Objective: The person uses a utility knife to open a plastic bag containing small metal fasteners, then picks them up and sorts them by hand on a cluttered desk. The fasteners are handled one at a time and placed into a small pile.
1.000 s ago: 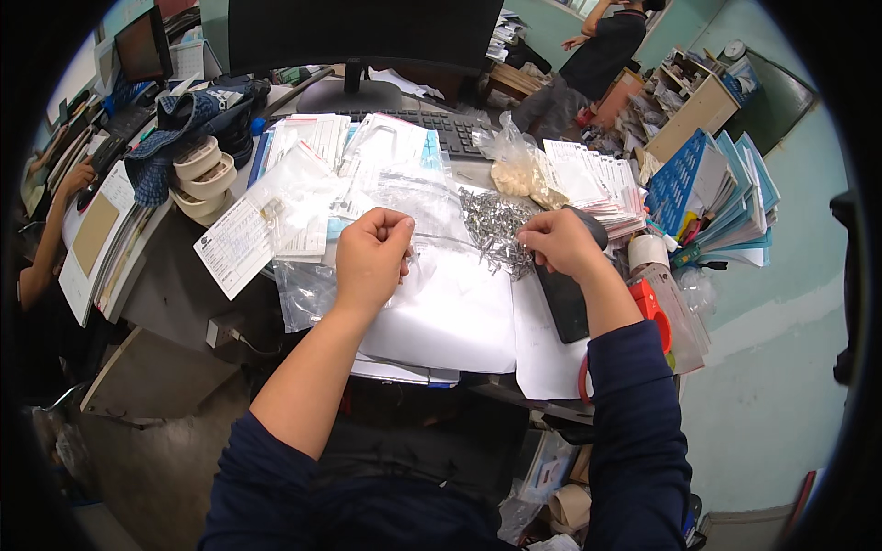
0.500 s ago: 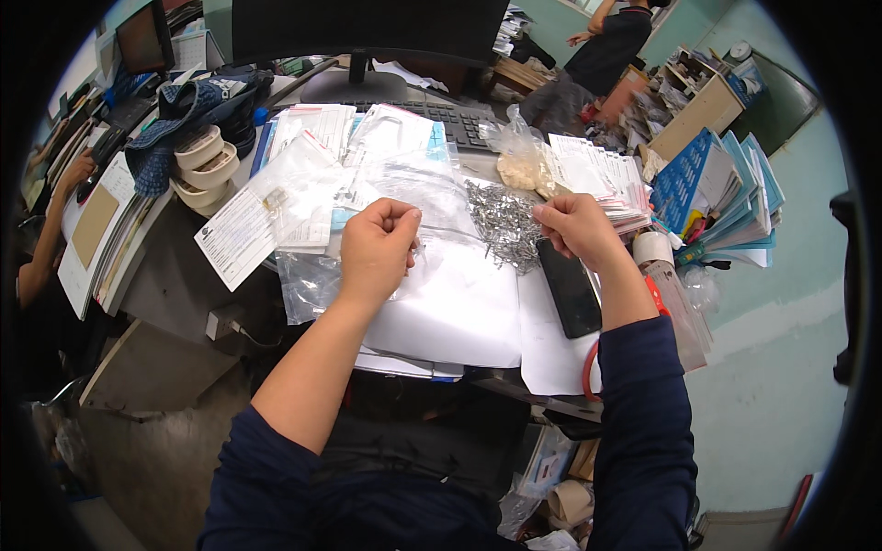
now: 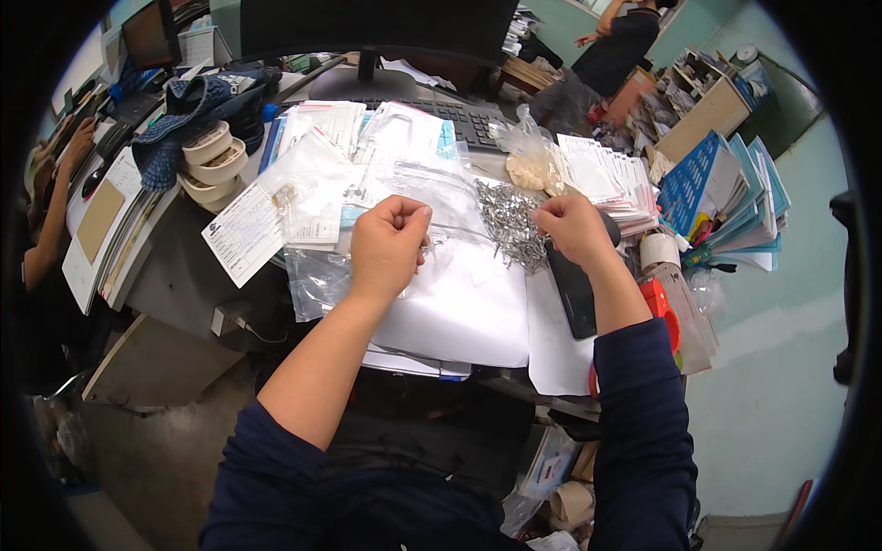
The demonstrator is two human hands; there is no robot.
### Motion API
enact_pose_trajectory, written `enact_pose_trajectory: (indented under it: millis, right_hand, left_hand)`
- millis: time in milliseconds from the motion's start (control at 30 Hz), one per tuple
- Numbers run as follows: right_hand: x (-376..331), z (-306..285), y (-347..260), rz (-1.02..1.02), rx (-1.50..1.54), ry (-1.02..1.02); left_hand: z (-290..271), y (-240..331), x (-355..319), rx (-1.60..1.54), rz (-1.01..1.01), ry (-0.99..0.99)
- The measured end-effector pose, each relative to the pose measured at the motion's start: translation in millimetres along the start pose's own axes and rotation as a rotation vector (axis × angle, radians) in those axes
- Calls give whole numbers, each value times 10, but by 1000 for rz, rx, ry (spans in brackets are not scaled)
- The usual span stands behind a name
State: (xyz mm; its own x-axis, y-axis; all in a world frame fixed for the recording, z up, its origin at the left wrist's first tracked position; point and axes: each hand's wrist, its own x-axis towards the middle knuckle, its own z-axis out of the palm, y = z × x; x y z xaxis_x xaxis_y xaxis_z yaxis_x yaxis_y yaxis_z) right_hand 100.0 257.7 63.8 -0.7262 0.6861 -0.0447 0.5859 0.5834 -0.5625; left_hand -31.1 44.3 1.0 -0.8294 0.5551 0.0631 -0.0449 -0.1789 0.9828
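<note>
My left hand is closed over the white paper, its thumb pressed to the curled forefinger. Whatever it may hold is hidden; a bit of clear plastic shows beside the fingers. Just beyond lie clear plastic bags. A heap of small silvery metal pieces spreads on the paper between my hands. At the heap's right edge my right hand is pinched, fingertips together; anything in the pinch is too small to name. A black phone lies partly under my right wrist.
A keyboard and monitor stand behind paper forms. Cream containers are stacked left. To the right are a bag of beige pieces, stacked cards, red-handled scissors and a tape roll. Other people are nearby.
The whole view has shifted slightly to the right. Both hands keep nearly the same closed poses. More of the red scissor handle shows beside my right forearm.
</note>
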Motion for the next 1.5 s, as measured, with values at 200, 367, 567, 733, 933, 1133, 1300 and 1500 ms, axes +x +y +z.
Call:
enact_pose_trajectory:
  millis: [200,367,567,733,933,1133,1300,1500]
  right_hand:
    - [-119,139,158,-188,-187,-100]
    - [-97,180,151,-194,-203,-114]
    - [-73,43,74,-28,56,-175]
    - [-83,-13,62,52,332,-267]
    - [-46,-50,77,120,356,-245]
    - [-38,-106,91,150,535,-288]
    - [-14,-63,2,124,614,-314]
    - [-88,310,-656,-31,432,-318]
  left_hand:
    - [-1,8,-2,12,-21,1]
    - [4,1,1,-11,-6,-11]
    - [-10,-7,4,6,15,-10]
    - [-13,4,-4,5,2,-6]
    - [-5,2,-4,-9,-3,-17]
    - [-11,12,-10,11,2,-8]
    - [3,-19,13,-7,-5,-20]
    - [-11,5,5,-11,-8,7]
